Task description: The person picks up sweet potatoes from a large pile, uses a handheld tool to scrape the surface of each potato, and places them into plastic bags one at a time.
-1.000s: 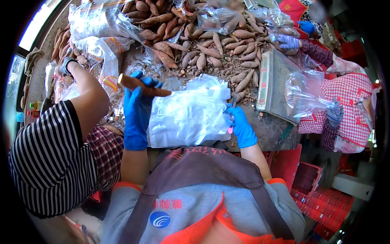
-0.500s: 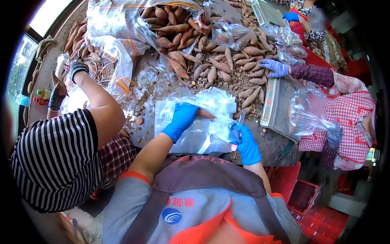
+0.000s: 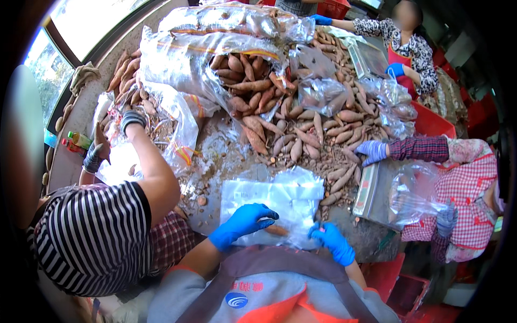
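Note:
A stack of clear plastic bags (image 3: 245, 195) lies on the table in front of me. My left hand (image 3: 245, 222), in a blue glove, is over its near edge with thumb and fingers apart and nothing between them. Just beyond those fingertips a brown sweet potato (image 3: 277, 230) lies low on the plastic, partly covered. At the right edge of the bags is my right hand (image 3: 333, 242), also blue-gloved and slightly blurred. Its fingers are closed around a small knife, of which only a pinkish bit shows clearly; the blade is hard to make out.
Sweet potatoes (image 3: 307, 137) are heaped across the table, some spilling from a large plastic sack (image 3: 183, 59). A scale (image 3: 371, 188) stands at right, beside a gloved co-worker (image 3: 458, 188). Another person in stripes (image 3: 97, 237) works close on my left. Red crates (image 3: 436, 121) stand behind.
My left hand has let go of the sweet potato, which now lies nearer me on the bags. The raised plastic has dropped flatter. My view has shifted, showing more of the far table.

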### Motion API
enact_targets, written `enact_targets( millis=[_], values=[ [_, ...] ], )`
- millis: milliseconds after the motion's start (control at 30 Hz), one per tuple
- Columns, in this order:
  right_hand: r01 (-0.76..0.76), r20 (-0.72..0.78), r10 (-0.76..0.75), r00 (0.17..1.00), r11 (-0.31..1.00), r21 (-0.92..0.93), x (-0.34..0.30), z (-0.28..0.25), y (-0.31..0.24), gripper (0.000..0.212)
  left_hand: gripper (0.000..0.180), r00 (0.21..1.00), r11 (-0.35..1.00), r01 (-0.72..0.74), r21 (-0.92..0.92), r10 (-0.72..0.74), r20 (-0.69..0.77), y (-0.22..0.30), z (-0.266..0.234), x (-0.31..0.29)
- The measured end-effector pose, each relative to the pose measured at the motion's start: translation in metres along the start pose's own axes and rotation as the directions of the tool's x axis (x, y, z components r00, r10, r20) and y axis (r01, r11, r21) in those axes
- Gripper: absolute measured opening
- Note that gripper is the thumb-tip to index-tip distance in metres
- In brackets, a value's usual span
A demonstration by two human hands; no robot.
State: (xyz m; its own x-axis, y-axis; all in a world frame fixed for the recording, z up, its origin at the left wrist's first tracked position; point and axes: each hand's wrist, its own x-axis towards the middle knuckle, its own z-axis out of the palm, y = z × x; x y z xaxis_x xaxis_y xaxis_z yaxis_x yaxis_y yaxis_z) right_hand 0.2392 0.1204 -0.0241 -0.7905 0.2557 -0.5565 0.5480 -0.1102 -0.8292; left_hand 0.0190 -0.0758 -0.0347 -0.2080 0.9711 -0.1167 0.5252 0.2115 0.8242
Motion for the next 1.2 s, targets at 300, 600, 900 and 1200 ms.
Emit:
enact_targets(
  millis=[300, 600, 900, 1200],
  values=[
    [0.007, -0.201, 0.139, 0.97, 0.806, 0.592, 0.087, -0.017, 0.017, 0.022, 0.018, 0.839, 0.967, -0.103, -0.233, -0.041, -0.542, -0.032, -0.064, 0.1],
    [-0.175, -0.174, 0.264, 0.949, 0.896, 0.407, 0.107, -0.006, 0.028, 0.022, 0.052, 0.595, 0.581, 0.333, 0.743, 0.482, -0.643, -0.098, -0.267, 0.23],
    [-0.214, -0.056, 0.268, 0.962, 0.864, 0.456, 0.112, -0.017, 0.023, 0.027, 0.07, 0.751, 0.737, 0.397, 0.547, 0.082, -0.655, -0.117, -0.336, 0.326],
    [-0.283, -0.023, 0.349, 0.937, 0.795, 0.536, 0.112, -0.02, 0.03, 0.024, 0.087, 0.734, 0.699, 0.528, 0.482, -0.091, -0.672, -0.107, -0.325, 0.344]
  ],
)
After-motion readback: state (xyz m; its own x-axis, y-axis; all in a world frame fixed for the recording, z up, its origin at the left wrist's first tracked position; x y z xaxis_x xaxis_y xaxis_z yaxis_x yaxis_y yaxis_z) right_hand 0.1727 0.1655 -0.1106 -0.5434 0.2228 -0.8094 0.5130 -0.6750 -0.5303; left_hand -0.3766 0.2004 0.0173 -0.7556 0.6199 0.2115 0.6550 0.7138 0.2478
